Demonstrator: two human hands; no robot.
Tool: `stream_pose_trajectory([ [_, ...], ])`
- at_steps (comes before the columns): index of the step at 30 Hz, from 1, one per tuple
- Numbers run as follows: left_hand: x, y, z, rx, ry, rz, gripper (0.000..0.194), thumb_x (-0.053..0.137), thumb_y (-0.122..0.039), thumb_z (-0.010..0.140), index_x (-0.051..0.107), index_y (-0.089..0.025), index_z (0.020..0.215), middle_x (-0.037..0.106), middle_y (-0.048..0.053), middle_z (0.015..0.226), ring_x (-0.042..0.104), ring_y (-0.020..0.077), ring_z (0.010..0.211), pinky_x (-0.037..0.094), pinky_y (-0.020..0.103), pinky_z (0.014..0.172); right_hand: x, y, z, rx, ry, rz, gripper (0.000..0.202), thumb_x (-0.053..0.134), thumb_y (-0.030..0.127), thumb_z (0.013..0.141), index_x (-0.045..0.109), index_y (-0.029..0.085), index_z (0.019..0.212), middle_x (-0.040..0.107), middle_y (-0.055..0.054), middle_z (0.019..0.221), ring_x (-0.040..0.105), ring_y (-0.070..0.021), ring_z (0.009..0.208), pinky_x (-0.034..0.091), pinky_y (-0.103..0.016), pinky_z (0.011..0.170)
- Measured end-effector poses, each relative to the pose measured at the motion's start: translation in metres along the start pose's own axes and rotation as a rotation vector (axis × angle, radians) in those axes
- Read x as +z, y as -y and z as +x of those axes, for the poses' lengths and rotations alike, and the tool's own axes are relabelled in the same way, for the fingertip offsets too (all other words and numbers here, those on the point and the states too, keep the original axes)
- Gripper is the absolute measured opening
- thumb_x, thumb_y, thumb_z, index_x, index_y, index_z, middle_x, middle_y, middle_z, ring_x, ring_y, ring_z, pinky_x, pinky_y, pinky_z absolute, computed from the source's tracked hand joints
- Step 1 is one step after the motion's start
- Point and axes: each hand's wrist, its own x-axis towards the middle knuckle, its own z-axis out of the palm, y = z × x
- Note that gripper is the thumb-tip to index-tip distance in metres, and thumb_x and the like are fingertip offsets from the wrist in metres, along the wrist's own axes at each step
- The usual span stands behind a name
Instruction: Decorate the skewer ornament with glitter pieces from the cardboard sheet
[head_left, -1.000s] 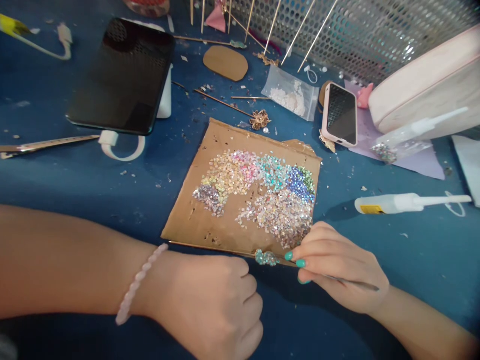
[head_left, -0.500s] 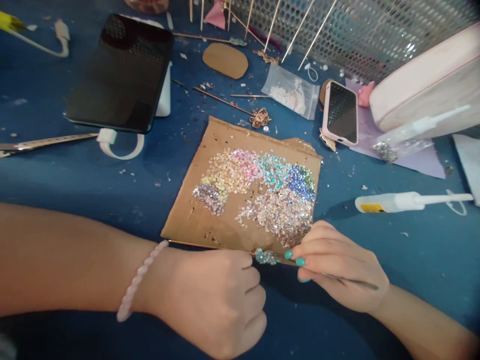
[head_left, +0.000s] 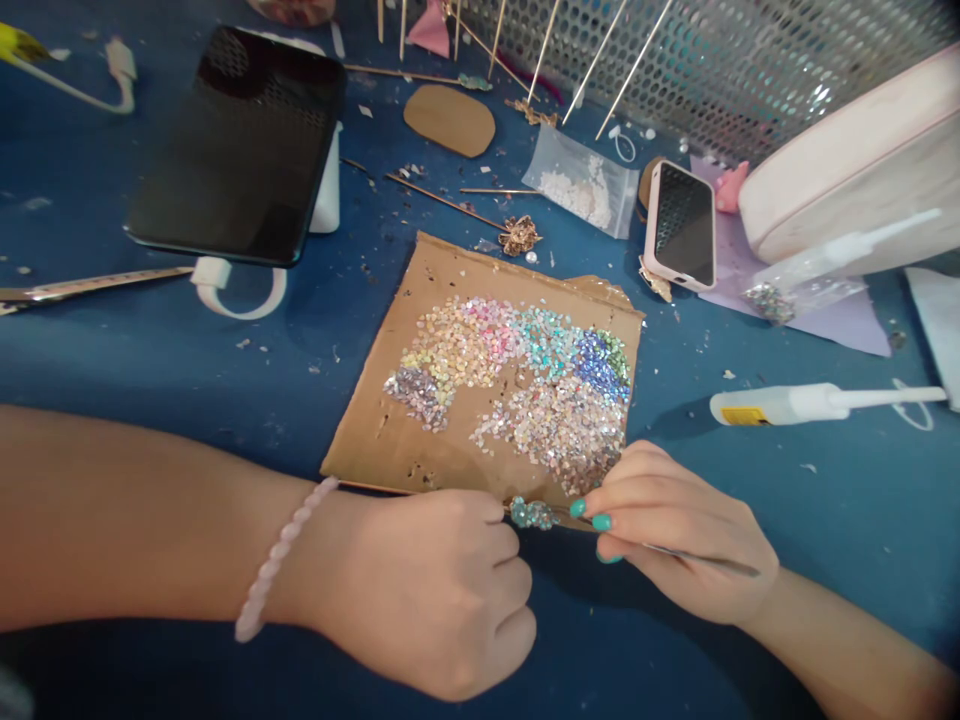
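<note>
My left hand (head_left: 435,590) is closed at the front edge of a cardboard sheet (head_left: 367,430), around a thin stick whose end shows at its knuckles. On that stick's end is a teal rhinestone-covered ornament (head_left: 532,513). My right hand (head_left: 682,535), with teal nails, pinches slim metal tweezers (head_left: 712,562), their tip side reaching the ornament's right side; the exact contact is too small to tell. Piles of small sparkling stones (head_left: 577,430) in pink, yellow, teal, blue, green and silver lie on the cardboard.
A black tablet (head_left: 240,150) on a white stand is at the upper left, scissors (head_left: 97,285) below it. Behind the cardboard lie sticks and a bag of white beads (head_left: 581,185). A phone (head_left: 682,225), a glue bottle (head_left: 787,405) and a pale case (head_left: 855,160) are rightward.
My left fist has shifted and turned very slightly beside the ornament. My right hand and the tweezers are almost unmoved.
</note>
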Motion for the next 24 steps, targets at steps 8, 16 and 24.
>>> stream_pose_trajectory([
  [8,0.0,0.0,0.001,-0.001,0.001,-0.01,0.024,0.054,-0.011,0.082,0.054,-0.018,0.06,0.045,-0.002,0.053,0.039,0.0129,0.045,0.031,0.029,0.039,0.0,0.001,0.001,-0.006,0.006,-0.017,0.002,0.063,0.014,0.088,0.062,0.014,0.09,0.074,-0.009,0.08,0.067,-0.0145,0.071,0.055,-0.033,0.067],
  [16,-0.011,0.003,0.005,-0.089,-0.239,-0.07,0.024,0.054,-0.014,0.084,0.057,-0.018,0.061,0.044,-0.003,0.054,0.036,0.0132,0.047,0.028,0.031,0.043,0.0,0.001,-0.001,-0.013,-0.011,-0.047,0.003,0.064,0.016,0.087,0.063,0.016,0.09,0.073,-0.008,0.08,0.068,-0.0152,0.071,0.055,-0.033,0.068],
  [24,-0.022,0.011,0.009,-0.341,-0.204,0.069,0.026,0.043,-0.011,0.092,0.067,-0.015,0.081,0.057,0.002,0.069,0.047,0.017,0.061,0.035,0.033,0.058,0.0,0.0,-0.002,-0.004,0.006,-0.047,0.002,0.063,0.018,0.088,0.063,0.016,0.09,0.073,-0.007,0.081,0.068,-0.0151,0.075,0.056,-0.035,0.073],
])
